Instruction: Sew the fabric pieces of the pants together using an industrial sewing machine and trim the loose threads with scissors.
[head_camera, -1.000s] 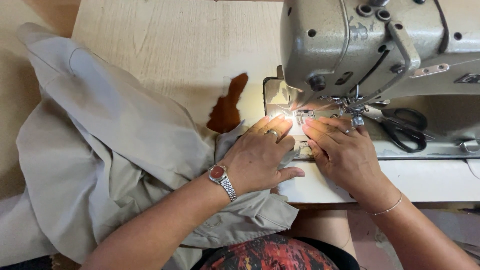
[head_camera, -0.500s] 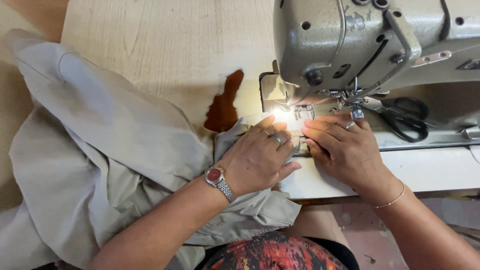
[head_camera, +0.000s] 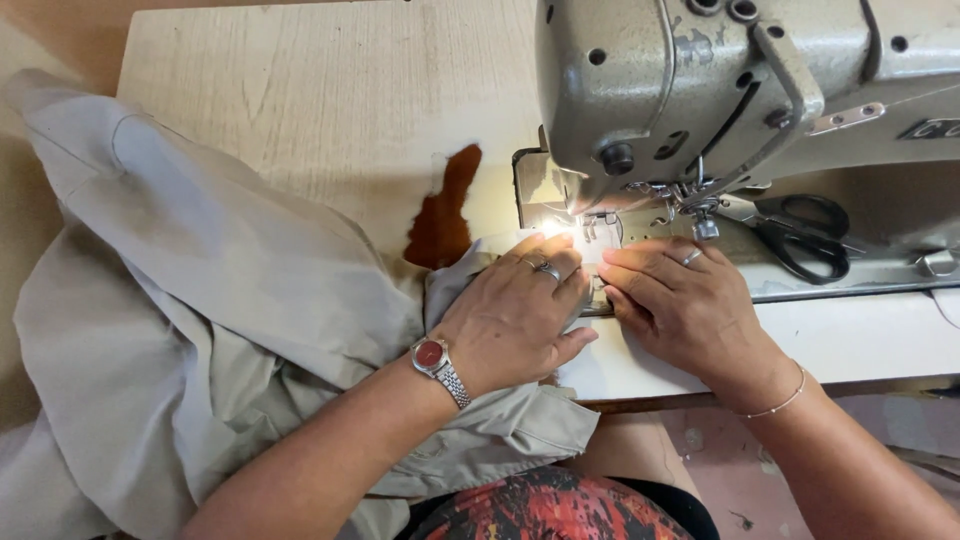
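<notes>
Both hands lie flat on the grey cloth (head_camera: 230, 290) right at the needle (head_camera: 600, 228) of the sewing machine (head_camera: 690, 90). The left hand (head_camera: 515, 315) rests palm down with its fingers spread and reaching up toward the lit patch under the machine head. The right hand (head_camera: 685, 305) lies just beside it, fingers together and pointing left, so the fingertips of the two nearly meet in front of the presser foot. Neither hand pinches anything; both press the cloth down against the machine bed.

The bulk of the cloth lies to the left of the hands, heaped across the worktop (head_camera: 330, 110) and spilling off its near edge toward the lap. Only a narrow end of it reaches the needle, running from lower left up to the right, under the left palm. The left hand sits on the side where the cloth mass is and covers more of it; the right hand touches only the small part at the needle, with bare machine bed behind it.

A dark brown patch (head_camera: 445, 210) marks the worktop just left of the machine. Black scissors (head_camera: 805, 235) lie on the bed to the right, well clear of both hands.
</notes>
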